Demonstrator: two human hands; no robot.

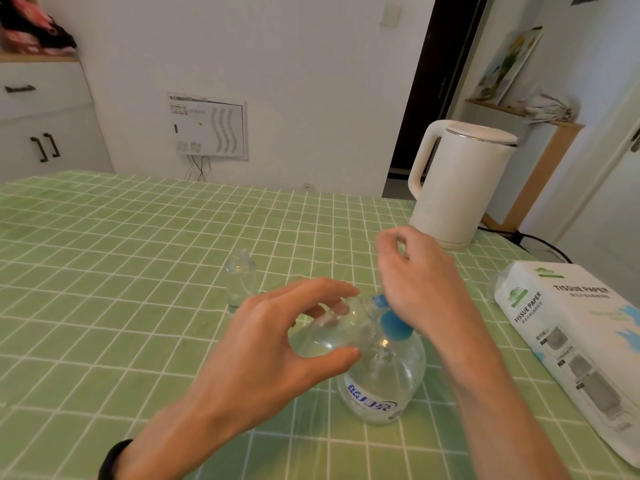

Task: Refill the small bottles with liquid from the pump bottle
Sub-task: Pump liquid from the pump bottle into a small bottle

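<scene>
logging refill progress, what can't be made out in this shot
All head view.
- Right hand: its curled fingers hide whether it pinches anything.
- Pump bottle spout tip: covered by that hand and the held small bottle.
- Held small bottle in the left hand: fill level lost in clear plastic and blur.
- Far small bottle: too blurred to tell capped or not.
- Tissue pack: cut by the right edge.

Clear glossy plastic pump bottle (pixel 384 375); matt checked cloth tablecloth (pixel 121 237); smooth white kettle (pixel 457 181)

My left hand (pixel 273 344) gripped a small clear bottle (pixel 334 332), tilted at the blue head of the pump bottle (pixel 381 389); my right hand (pixel 419 285) hung over it, fingers curled. A second small bottle (pixel 240 282) stood upright near the middle of the table (pixel 104 258).
</scene>
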